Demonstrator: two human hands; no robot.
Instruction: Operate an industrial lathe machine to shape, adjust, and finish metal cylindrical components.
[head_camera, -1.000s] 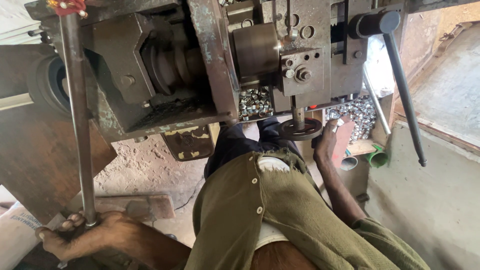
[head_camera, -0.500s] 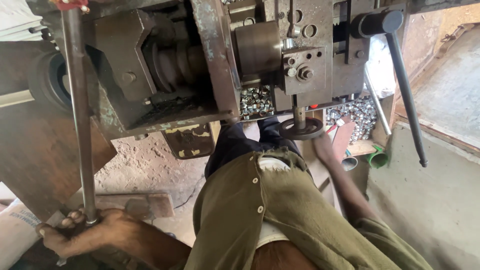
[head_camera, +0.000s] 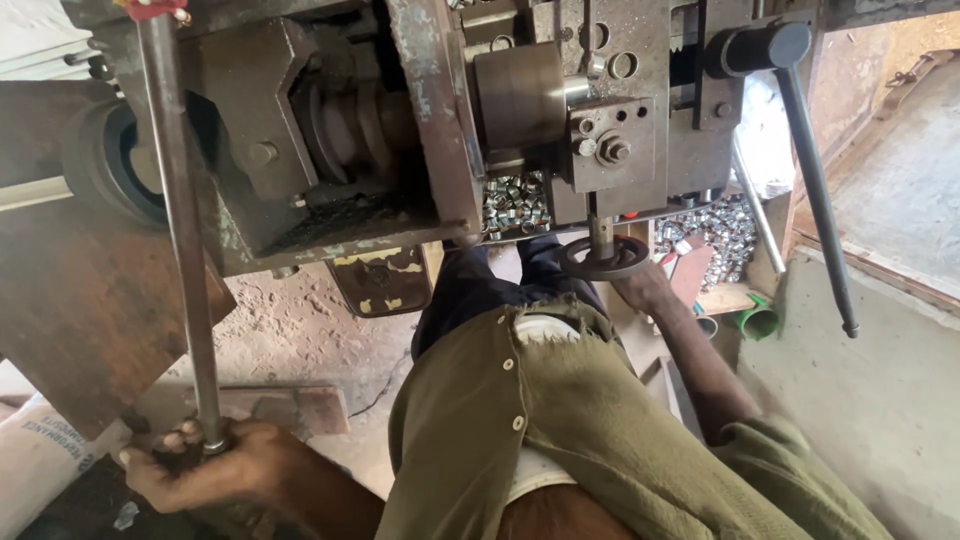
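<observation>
Down at the lower left, my left hand (head_camera: 200, 465) has its fingers (head_camera: 170, 440) wrapped tight around the bottom end of a long steel lever rod (head_camera: 180, 230), which rises steeply to the top of the rusty machine (head_camera: 330, 130). Moving right, a heap of small shiny metal rings (head_camera: 512, 203) sits under the machine's head. Further right, my right hand (head_camera: 645, 287) touches the small dark handwheel (head_camera: 604, 257); I cannot tell whether its fingers grip it. A black-knobbed lever (head_camera: 810, 170) hangs at far right.
</observation>
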